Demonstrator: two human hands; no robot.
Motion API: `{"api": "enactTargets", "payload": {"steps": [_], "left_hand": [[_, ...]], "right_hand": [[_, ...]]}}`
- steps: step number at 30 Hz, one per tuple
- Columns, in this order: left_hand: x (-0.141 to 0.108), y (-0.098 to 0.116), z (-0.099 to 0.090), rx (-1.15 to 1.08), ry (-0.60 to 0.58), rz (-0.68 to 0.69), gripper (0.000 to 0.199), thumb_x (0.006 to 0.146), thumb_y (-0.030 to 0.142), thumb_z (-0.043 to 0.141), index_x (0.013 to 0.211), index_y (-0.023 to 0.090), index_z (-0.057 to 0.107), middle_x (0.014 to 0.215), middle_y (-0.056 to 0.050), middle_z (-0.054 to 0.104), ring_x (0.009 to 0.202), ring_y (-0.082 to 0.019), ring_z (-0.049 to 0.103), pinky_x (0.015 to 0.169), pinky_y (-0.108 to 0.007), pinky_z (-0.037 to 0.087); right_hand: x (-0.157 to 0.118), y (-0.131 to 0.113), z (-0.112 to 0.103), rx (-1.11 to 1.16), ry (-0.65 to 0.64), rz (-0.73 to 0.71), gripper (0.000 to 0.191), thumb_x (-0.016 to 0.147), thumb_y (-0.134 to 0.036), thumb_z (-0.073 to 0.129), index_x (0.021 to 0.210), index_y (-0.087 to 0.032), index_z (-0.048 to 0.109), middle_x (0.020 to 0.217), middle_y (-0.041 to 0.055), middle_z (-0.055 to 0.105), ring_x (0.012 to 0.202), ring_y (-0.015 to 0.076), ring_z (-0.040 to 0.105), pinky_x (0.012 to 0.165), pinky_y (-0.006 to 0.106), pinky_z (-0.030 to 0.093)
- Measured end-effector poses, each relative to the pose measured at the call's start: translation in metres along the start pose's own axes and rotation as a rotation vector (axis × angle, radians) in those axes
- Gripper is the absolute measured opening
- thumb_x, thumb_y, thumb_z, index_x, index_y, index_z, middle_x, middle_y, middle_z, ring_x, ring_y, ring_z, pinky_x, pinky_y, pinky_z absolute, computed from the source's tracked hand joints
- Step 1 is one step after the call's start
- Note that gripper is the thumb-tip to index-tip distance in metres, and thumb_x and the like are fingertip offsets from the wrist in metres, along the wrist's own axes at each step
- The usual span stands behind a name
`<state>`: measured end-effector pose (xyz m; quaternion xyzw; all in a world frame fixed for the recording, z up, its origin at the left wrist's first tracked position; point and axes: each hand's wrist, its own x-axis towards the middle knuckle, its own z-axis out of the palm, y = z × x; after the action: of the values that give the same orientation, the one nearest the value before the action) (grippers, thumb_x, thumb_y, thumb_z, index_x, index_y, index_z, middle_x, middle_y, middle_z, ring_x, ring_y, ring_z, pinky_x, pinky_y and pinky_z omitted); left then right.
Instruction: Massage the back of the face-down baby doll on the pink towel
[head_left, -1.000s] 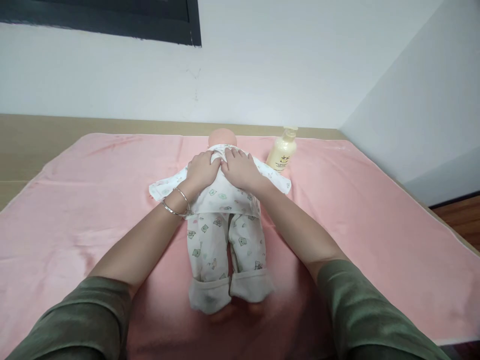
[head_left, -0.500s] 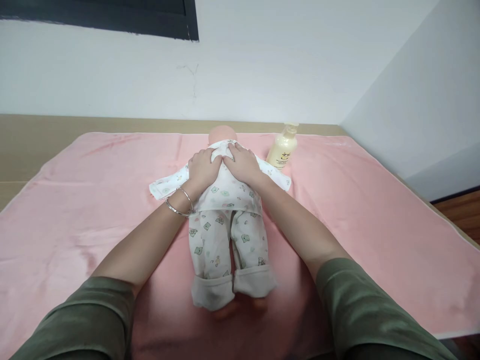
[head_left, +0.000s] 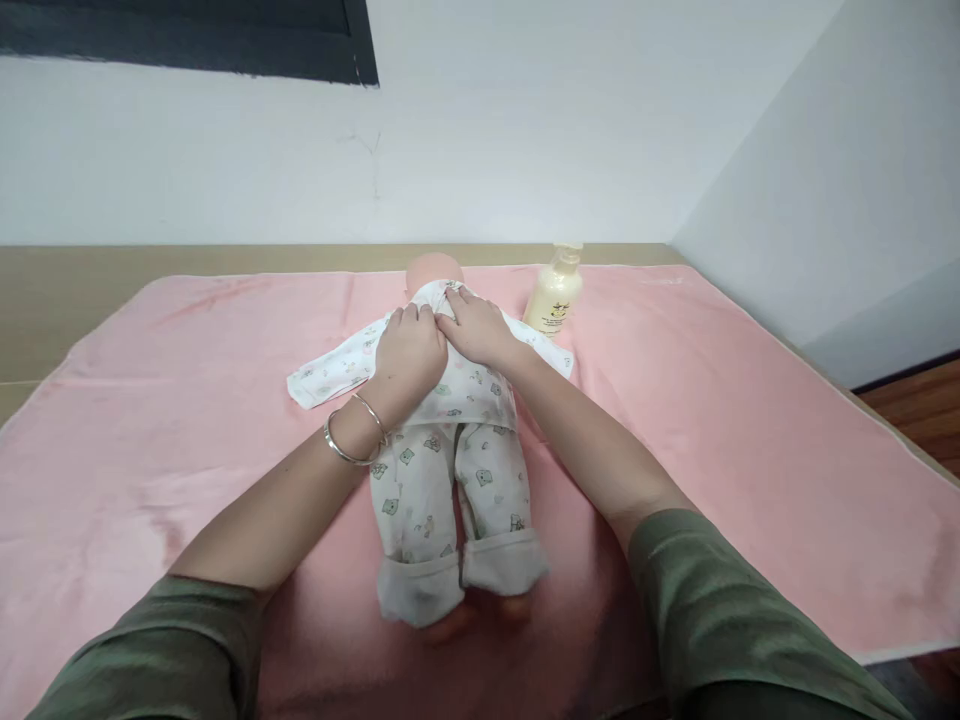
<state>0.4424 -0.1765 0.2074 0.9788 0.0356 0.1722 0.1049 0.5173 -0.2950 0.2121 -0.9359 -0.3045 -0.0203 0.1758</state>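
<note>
Left hand, head view: palm down on the upper torso of the clothed doll, fingers bent; whether gripping fabric, cannot tell. Right hand: laid open beside it, fingertips nearer the doll's head. Doll: beneath both hands, on pink cloth, long axis pointing away from the person. Pump bottle: near, rightward. Hidden: palms, doll's face. Feet: shadowed, indistinct.

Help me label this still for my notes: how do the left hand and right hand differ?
The left hand looks curled; the right hand lies flatter, fingers extended. A silver bracelet circles the left hand's wrist; the right hand's wrist is bare. The right hand lies nearer the doll's head than the left hand. Both rest on the patterned shirt.
</note>
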Motion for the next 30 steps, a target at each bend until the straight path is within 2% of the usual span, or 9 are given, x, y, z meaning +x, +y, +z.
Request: {"api": "enactTargets", "payload": {"steps": [3, 6, 10, 12, 15, 19, 22, 26, 30], "left_hand": [[0.004, -0.004, -0.003, -0.046, -0.048, 0.034, 0.035, 0.094, 0.014, 0.034, 0.110, 0.010, 0.065, 0.117, -0.022, 0.070, 0.116, -0.035, 0.063, 0.105, -0.046, 0.048], [0.015, -0.018, -0.003, -0.148, -0.122, -0.039, 0.035, 0.096, 0.021, 0.034, 0.108, 0.013, 0.066, 0.117, -0.020, 0.072, 0.110, -0.033, 0.065, 0.099, -0.044, 0.050], [0.024, -0.033, 0.003, -0.191, -0.127, -0.118, 0.044, 0.100, 0.030, 0.026, 0.109, 0.014, 0.066, 0.117, -0.020, 0.072, 0.110, -0.033, 0.066, 0.097, -0.043, 0.050], [0.023, -0.032, 0.006, -0.163, -0.107, -0.122, 0.045, 0.101, 0.031, 0.026, 0.111, 0.013, 0.066, 0.117, -0.021, 0.072, 0.111, -0.033, 0.065, 0.099, -0.043, 0.050], [0.016, -0.023, 0.006, -0.086, -0.084, -0.091, 0.045, 0.102, 0.029, 0.027, 0.114, 0.010, 0.066, 0.118, -0.022, 0.070, 0.115, -0.034, 0.064, 0.103, -0.045, 0.049], [0.004, -0.007, 0.000, 0.089, -0.071, 0.067, 0.043, 0.098, 0.017, 0.030, 0.118, 0.002, 0.065, 0.119, -0.027, 0.068, 0.120, -0.038, 0.060, 0.108, -0.050, 0.045], [0.003, -0.003, -0.005, 0.141, -0.123, 0.142, 0.042, 0.094, 0.012, 0.033, 0.114, 0.002, 0.068, 0.115, -0.026, 0.068, 0.120, -0.038, 0.061, 0.108, -0.050, 0.045], [0.014, -0.014, -0.009, 0.021, -0.194, 0.041, 0.039, 0.095, 0.018, 0.033, 0.108, 0.008, 0.068, 0.115, -0.024, 0.070, 0.113, -0.036, 0.064, 0.100, -0.047, 0.049], [0.024, -0.032, -0.003, -0.235, -0.182, -0.071, 0.042, 0.098, 0.034, 0.032, 0.109, 0.012, 0.067, 0.116, -0.019, 0.072, 0.106, -0.033, 0.066, 0.093, -0.044, 0.052]], "right_hand": [[-0.006, -0.010, -0.003, -0.049, 0.002, 0.014, 0.057, 0.107, -0.037, 0.030, 0.153, -0.006, 0.044, 0.159, 0.0217, 0.049, 0.146, 0.0355, 0.047, 0.121, 0.053, 0.036], [-0.018, -0.030, -0.005, -0.128, 0.008, 0.048, 0.047, 0.108, -0.032, 0.030, 0.141, -0.007, 0.053, 0.146, 0.0216, 0.060, 0.132, 0.0359, 0.057, 0.113, 0.053, 0.042], [-0.031, -0.052, -0.007, -0.178, 0.005, 0.085, 0.041, 0.104, -0.022, 0.035, 0.137, -0.007, 0.055, 0.139, 0.0235, 0.063, 0.128, 0.0374, 0.057, 0.106, 0.053, 0.047], [-0.030, -0.050, -0.009, -0.116, -0.006, 0.064, 0.039, 0.102, -0.020, 0.035, 0.132, -0.009, 0.058, 0.136, 0.0212, 0.065, 0.125, 0.0360, 0.058, 0.104, 0.051, 0.048], [-0.018, -0.031, -0.010, 0.000, -0.021, 0.072, 0.042, 0.104, -0.028, 0.032, 0.130, -0.011, 0.060, 0.138, 0.0189, 0.064, 0.126, 0.0350, 0.058, 0.107, 0.050, 0.046], [-0.003, -0.011, -0.007, 0.018, -0.001, 0.213, 0.059, 0.105, -0.044, 0.034, 0.144, -0.004, 0.052, 0.156, 0.0250, 0.049, 0.142, 0.0399, 0.046, 0.119, 0.054, 0.035], [-0.006, -0.016, -0.007, -0.008, -0.011, 0.214, 0.058, 0.106, -0.043, 0.031, 0.141, -0.003, 0.054, 0.152, 0.0252, 0.053, 0.141, 0.0403, 0.048, 0.118, 0.054, 0.035], [-0.023, -0.036, -0.013, -0.086, -0.040, 0.145, 0.049, 0.106, -0.030, 0.031, 0.139, -0.001, 0.054, 0.144, 0.0258, 0.060, 0.134, 0.0394, 0.053, 0.113, 0.053, 0.040], [-0.035, -0.049, -0.015, -0.122, -0.055, 0.063, 0.045, 0.103, -0.021, 0.032, 0.138, -0.001, 0.054, 0.143, 0.0271, 0.059, 0.133, 0.0383, 0.053, 0.114, 0.052, 0.041]]}}
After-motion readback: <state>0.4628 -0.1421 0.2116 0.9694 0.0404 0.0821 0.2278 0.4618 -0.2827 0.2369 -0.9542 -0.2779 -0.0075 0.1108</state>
